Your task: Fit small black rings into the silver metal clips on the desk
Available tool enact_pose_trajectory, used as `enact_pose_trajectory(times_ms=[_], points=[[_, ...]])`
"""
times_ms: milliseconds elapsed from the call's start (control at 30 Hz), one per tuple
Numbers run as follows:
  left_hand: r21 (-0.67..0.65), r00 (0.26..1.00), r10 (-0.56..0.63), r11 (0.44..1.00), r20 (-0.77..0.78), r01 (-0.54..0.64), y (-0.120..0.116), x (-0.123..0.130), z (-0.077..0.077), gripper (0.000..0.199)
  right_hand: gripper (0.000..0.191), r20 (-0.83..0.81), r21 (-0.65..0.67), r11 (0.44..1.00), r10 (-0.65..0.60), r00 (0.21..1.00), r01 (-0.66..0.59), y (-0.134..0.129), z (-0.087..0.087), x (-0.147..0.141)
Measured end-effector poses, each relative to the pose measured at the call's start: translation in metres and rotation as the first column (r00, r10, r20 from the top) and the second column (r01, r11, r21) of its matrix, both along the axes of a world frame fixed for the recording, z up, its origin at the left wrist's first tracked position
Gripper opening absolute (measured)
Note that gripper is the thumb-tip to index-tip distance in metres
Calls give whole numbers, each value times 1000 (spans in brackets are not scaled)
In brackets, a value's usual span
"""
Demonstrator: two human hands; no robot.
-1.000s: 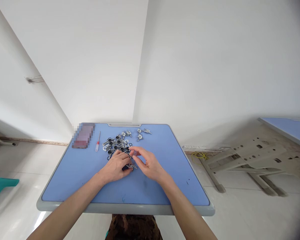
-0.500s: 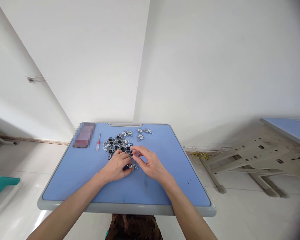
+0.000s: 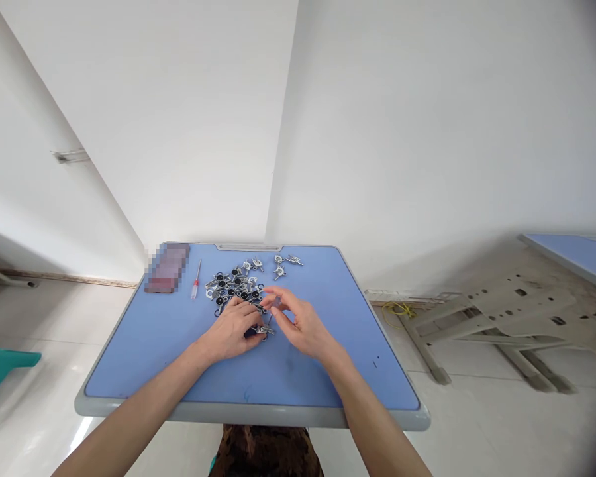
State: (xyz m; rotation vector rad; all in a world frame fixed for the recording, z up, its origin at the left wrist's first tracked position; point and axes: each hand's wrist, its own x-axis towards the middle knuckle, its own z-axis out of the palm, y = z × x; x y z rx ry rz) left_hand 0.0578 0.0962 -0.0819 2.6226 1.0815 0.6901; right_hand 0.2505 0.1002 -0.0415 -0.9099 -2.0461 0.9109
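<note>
Near the front of the pile, my left hand (image 3: 236, 329) is closed round a small silver metal piece (image 3: 265, 329) that pokes out by the thumb. Just to its right hovers my right hand (image 3: 298, 322), its thumb and fingers bent together close to that piece. What sits between those fingertips, if anything, is too small to make out. Beyond both hands lies a pile of small metal pieces with black round discs and rings (image 3: 231, 285), partly covered by my left fingers.
Several silver metal pieces (image 3: 279, 271) lie apart at the back of the blue table (image 3: 179, 371). A screwdriver with a red and clear handle (image 3: 195, 285) rests left of the pile, beside a blurred dark reddish flat object (image 3: 167, 268). Another table (image 3: 576, 255) stands at the right.
My right thumb and fingertips have shifted slightly and drawn closer together beside the metal piece. My left hand stays in place with its hold on that piece.
</note>
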Motion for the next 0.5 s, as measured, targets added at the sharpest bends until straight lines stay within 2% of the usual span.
enact_pose_trajectory(times_ms=[200, 400, 500], points=[[22, 1000, 13, 1000, -12, -13, 0, 1, 1, 5, 24, 41, 167, 985, -48, 998, 40, 4, -3, -1], [6, 1000, 6, 1000, -21, -6, 0, 1, 2, 6, 33, -124, 135, 980, -129, 984, 146, 3, -8, -3], [0, 1000, 7, 1000, -15, -7, 0, 1, 2, 6, 29, -180, 106, 981, -139, 974, 160, 0, -10, -5]])
